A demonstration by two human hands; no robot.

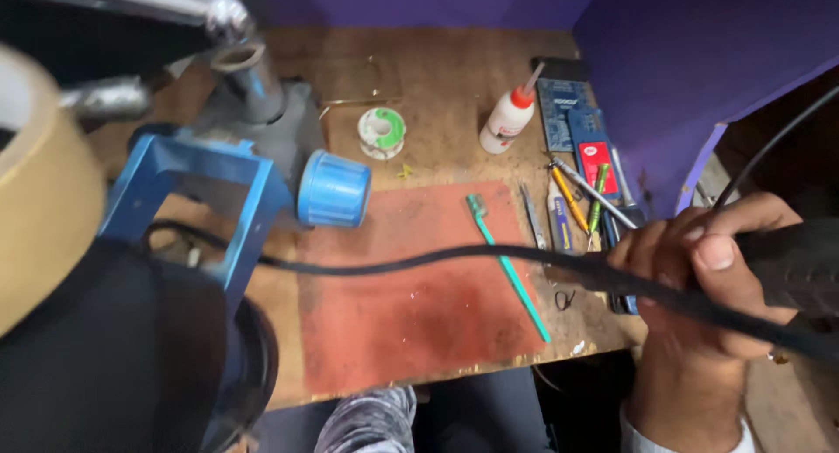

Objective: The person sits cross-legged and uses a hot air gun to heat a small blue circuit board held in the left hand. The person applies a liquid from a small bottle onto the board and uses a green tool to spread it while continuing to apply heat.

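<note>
Right hand (699, 274) closed around black tool handle (800, 265) at right, black cable (393, 261) trailing left across red mat (393, 313). Nearby on desk (437, 86): green toothbrush (507, 265), glue bottle (509, 117), screwdrivers (585, 200). Left hand unseen.

Toothbrush (509, 269) on mat (402, 304), right side

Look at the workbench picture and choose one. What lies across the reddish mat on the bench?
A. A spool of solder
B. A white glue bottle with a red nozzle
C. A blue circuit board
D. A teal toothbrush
D: the teal toothbrush lies slantwise on the reddish mat, while the glue bottle, solder spool and circuit board sit on bare wood beyond it.
</note>
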